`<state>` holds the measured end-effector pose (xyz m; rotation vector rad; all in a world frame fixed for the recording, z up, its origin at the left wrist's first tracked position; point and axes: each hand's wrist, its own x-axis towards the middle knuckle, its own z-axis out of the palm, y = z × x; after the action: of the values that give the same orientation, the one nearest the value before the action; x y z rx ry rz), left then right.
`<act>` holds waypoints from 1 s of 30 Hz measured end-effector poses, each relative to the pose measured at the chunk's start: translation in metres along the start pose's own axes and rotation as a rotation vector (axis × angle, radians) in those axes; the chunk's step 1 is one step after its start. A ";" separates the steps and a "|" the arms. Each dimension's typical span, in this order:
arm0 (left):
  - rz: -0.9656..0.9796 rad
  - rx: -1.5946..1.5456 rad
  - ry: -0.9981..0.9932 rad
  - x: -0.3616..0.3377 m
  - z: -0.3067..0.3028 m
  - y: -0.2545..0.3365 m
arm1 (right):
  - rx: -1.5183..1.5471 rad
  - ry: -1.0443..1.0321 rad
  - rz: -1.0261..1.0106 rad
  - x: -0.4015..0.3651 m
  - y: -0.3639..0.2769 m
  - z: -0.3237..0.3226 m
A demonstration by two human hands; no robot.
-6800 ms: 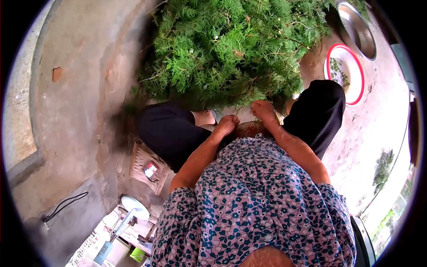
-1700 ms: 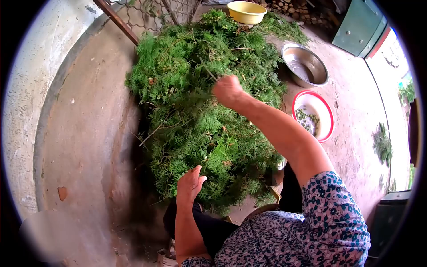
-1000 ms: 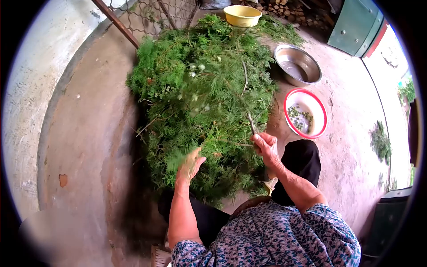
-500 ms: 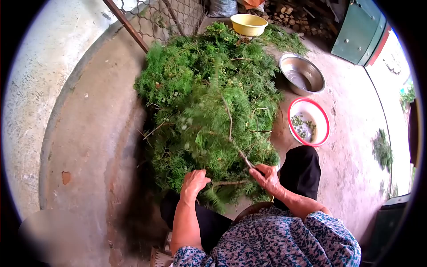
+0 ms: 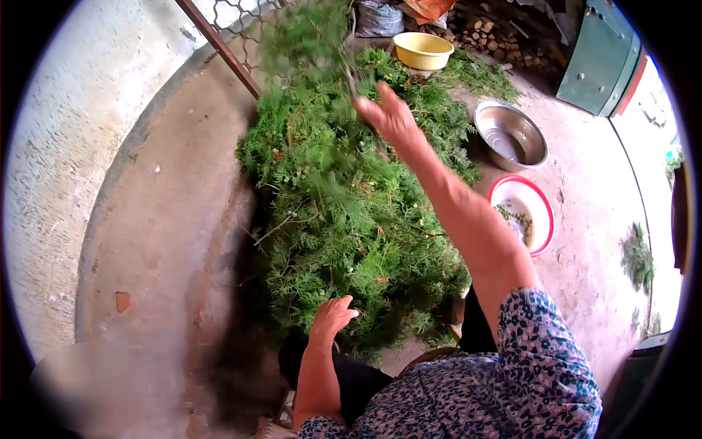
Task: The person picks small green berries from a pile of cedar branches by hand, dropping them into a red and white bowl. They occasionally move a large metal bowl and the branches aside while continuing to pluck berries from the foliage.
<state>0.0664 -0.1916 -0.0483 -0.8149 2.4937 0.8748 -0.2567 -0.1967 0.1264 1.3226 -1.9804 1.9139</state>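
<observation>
My right hand (image 5: 395, 121) is stretched out over the far part of a big heap of leafy green conifer branches (image 5: 351, 227). It is on the stem of one cut branch (image 5: 300, 47), whose feathery tip is blurred at the upper left; the fingers' undersides are hidden. Low at the near edge of the heap, my left hand (image 5: 335, 318) hovers with its thumb and fingers apart and nothing visible in it.
Right of the heap stand a steel basin (image 5: 512, 135) and a red-rimmed white bowl (image 5: 537, 212) with small green cones. Behind are a yellow basin (image 5: 424, 51), stacked firewood (image 5: 486, 36) and a metal mesh frame (image 5: 219, 47). A loose sprig (image 5: 638, 256) lies at right.
My right hand has swung forward and up from the near edge, carrying the branch to the far left of the heap. My left hand stays near the front edge, its fingers slightly more spread.
</observation>
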 end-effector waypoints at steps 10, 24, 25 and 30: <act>0.070 0.127 0.008 0.004 0.017 -0.023 | -0.188 -0.158 -0.076 -0.140 0.016 -0.007; 0.174 -0.754 0.437 -0.055 0.002 -0.011 | -0.507 -0.165 0.330 -0.286 0.106 -0.108; 0.109 -0.900 0.421 -0.057 0.003 -0.008 | -0.547 -0.118 0.311 -0.285 0.108 -0.107; 0.086 -0.667 0.560 -0.043 0.016 -0.011 | -1.074 -0.273 0.055 -0.267 0.110 -0.103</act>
<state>0.1083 -0.1711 -0.0434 -1.3154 2.7175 1.7662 -0.2080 0.0080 -0.0958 1.1725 -2.5366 0.4206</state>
